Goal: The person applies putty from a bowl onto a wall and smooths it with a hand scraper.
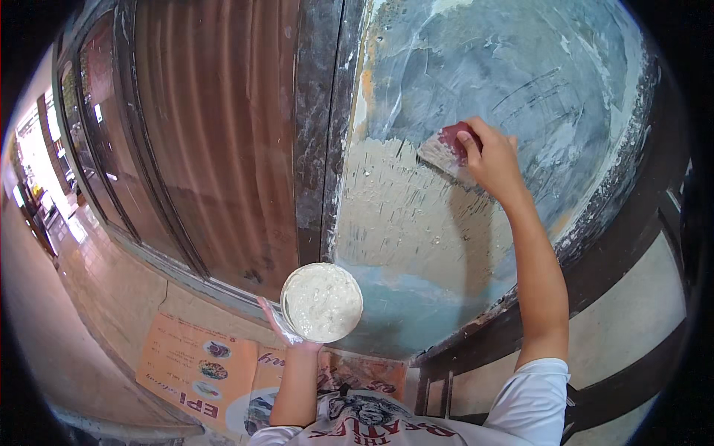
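Observation:
My right hand (494, 160) grips a dark red putty scraper (452, 145) by its upper part, with pale paste smeared on its blade. The blade's lower edge rests at the wall, at the top of a band of fresh off-white putty (401, 201). Bluish-grey older coating (476, 67) shows above that band, and a strip of pale blue-green below it. Low in the middle, my left hand (285, 331) supports a round tub (285, 308) from beneath, fingers along its left side. Thick white putty (323, 301) fills the tub nearly to the rim.
Left of the wall stand a dark wooden post (316, 134) and a window with a brown curtain (216, 126). An orange printed banner (197, 364) covers part of the floor. Dark slatted furniture (595, 379) stands at the lower right. A bright opening (48, 156) lies far left.

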### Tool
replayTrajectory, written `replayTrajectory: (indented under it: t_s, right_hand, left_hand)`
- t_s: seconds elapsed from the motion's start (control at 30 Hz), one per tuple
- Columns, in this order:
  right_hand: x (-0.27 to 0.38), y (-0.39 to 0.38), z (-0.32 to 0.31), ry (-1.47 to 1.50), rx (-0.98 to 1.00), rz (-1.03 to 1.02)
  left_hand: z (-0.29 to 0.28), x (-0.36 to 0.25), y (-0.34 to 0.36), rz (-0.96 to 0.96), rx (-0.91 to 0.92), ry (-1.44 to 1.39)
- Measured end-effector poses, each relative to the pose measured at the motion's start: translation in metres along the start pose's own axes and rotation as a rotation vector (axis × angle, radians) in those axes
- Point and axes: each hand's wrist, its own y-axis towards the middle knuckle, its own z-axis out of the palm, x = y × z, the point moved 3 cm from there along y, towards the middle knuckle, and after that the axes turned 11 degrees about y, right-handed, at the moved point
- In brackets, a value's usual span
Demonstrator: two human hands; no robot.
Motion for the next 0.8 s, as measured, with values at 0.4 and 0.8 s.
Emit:
replayTrajectory:
  t_s: [0.4, 0.8]
  right_hand:
    - [-0.006, 0.002, -0.002, -0.01, 0.174, 0.06]
    - [-0.002, 0.01, 0.01, -0.224, -0.039, -0.13]
  left_hand:
    - [0.004, 0.007, 0.0, -0.038, 0.022, -0.042]
    - [0.005, 0.016, 0.008, -0.063, 0.011, -0.02]
